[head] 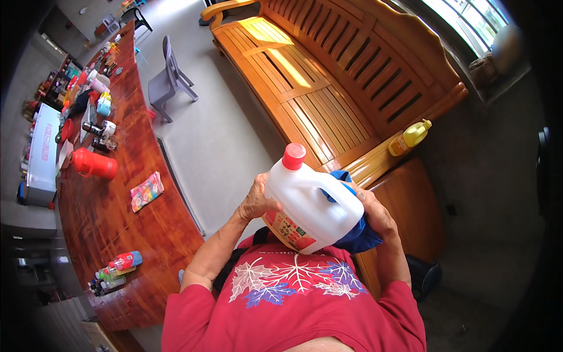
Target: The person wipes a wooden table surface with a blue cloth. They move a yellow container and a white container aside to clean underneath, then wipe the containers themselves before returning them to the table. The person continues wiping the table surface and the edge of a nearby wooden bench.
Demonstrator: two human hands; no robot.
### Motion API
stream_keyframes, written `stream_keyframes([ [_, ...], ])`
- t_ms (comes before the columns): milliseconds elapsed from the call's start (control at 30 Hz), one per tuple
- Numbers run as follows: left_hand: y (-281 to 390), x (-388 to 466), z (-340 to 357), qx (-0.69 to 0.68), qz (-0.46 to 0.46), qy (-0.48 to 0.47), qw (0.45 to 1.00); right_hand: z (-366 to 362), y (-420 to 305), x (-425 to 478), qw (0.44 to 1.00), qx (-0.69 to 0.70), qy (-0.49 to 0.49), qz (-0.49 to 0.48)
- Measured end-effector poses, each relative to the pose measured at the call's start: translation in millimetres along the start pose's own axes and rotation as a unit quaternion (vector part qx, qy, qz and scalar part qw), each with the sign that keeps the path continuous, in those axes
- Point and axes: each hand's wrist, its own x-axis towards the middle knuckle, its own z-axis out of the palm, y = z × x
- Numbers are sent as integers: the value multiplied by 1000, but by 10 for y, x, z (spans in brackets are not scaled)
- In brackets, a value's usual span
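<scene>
A large white plastic jug (303, 193) with a red screw cap, a moulded handle and a printed label is tilted in front of my chest. My left hand (258, 199) grips its side just below the neck, the thumb lying on the white wall. On the other side, my right hand (373, 210) presses a blue cloth (358, 235) against the jug near its handle. Part of the cloth shows through the handle opening. The jug hides most of my right fingers.
A slatted wooden bench (308, 83) stands ahead, a yellow-capped oil bottle (410, 137) on its arm. Along the left runs a long polished wooden table (176, 229) with a red thermos jug (94, 163), a folded patterned cloth (147, 192) and several bottles (115, 268). A grey plastic chair (169, 81) stands between.
</scene>
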Motion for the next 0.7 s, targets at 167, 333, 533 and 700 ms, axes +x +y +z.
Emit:
stream_keyframes([
  [167, -102, -26, -70, -12, -17, 37, 999, -82, -60, -164, 989, -112, 86, 42],
  [333, -112, -24, -3, -40, -37, 79, 995, -213, 36, -18, 924, -190, 315, -102],
  [533, -145, -9, 2, -48, 1, 114, 992, 128, 51, 143, 936, -252, 167, -180],
  [700, -131, -104, -159, -12, -78, 76, 994, 150, 402, 71, 907, -334, 123, -227],
])
